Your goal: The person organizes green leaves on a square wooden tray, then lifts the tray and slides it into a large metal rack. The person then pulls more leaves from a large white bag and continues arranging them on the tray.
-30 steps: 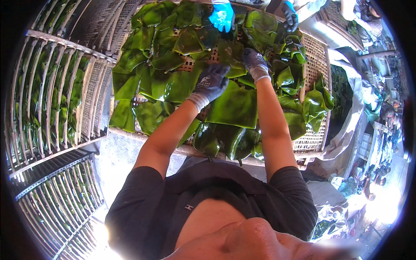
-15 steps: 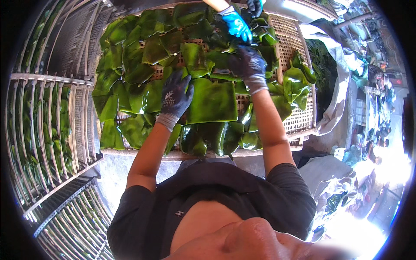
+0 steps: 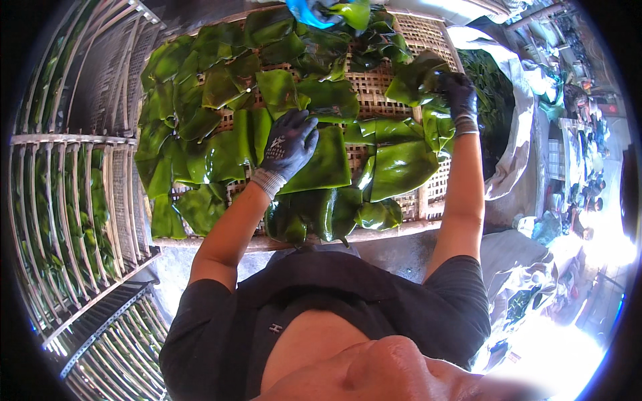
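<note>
Broad, glossy green leaf-like pieces overlap across a woven bamboo tray. My left hand, in a dark knit glove, rests with fingers extended on the upper left part of a squarish green piece. Over at the tray's right side, my right hand, gloved alike, is closed on the edge of a dark green piece. Its fingertips are partly hidden. A smooth, wide piece lies flat below that hand.
At the far edge another person's blue-gloved hand is beside a raised green piece. Slatted racks holding green pieces stand at the left. On the right, a pale sack surrounds more dark green leaves.
My right hand has moved right to the tray's edge, now holding a green piece. My left hand has shifted slightly right. The blue-gloved hand has drawn back toward the far edge.
</note>
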### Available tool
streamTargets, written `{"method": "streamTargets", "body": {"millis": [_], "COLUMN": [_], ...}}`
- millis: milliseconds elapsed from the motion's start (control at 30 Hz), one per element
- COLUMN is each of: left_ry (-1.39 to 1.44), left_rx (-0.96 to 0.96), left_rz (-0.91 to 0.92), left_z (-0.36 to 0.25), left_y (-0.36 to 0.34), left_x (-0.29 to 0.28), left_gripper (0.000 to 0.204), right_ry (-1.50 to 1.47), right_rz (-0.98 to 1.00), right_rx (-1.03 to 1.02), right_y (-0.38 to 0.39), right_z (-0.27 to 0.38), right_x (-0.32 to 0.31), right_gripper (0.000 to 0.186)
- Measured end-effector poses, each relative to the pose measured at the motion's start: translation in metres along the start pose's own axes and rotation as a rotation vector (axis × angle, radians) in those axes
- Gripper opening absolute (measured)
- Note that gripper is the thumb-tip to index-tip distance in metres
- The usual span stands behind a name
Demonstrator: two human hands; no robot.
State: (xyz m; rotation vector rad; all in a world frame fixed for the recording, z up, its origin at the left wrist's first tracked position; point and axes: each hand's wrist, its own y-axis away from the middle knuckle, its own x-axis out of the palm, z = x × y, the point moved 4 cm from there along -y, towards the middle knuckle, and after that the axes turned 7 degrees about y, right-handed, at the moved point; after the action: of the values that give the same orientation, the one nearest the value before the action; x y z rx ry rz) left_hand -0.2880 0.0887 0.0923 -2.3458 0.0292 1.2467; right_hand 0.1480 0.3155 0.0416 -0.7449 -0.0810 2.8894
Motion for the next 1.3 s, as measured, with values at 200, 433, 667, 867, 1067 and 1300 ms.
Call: {"method": "streamTargets", "body": {"millis": [200,433,667,867,1067,1300], "left_ry": [0.044,0.829,1.739,1.716,0.579,0.071], "left_rx": [0.108,-0.244,-0.929,-0.836,-0.617,-0.236], "left_rz": [-0.006,0.160,0.245,-0.081,0.084,0.001], "left_z": [-0.017,-0.023,-0.067,-0.009,0.039,-0.002], "left_y": [-0.026,-0.092,-0.153,-0.127,-0.113,-0.104], "left_x": [0.023,0.088,0.134,0.193,0.234,0.191], "left_gripper": [0.026,0.042,0.048,0.044,0.050,0.044], "right_ry": [-0.536,-0.423,0.664,0.160,0.230,0.645], "right_rz": [0.055,0.203,0.192,0.343,0.528,0.281], "right_rx": [0.229,-0.192,-0.571,-0.312,0.199,-0.498], "right_y": [0.022,0.017,0.010,0.034,0.026,-0.020], "right_z": [0.024,0.007,0.012,-0.020,-0.035,0.036], "right_x": [-0.065,-0.073,0.014,0.074,0.079,0.093], "right_gripper": [0.010,0.016,0.026,0.022,0.039,0.046]}}
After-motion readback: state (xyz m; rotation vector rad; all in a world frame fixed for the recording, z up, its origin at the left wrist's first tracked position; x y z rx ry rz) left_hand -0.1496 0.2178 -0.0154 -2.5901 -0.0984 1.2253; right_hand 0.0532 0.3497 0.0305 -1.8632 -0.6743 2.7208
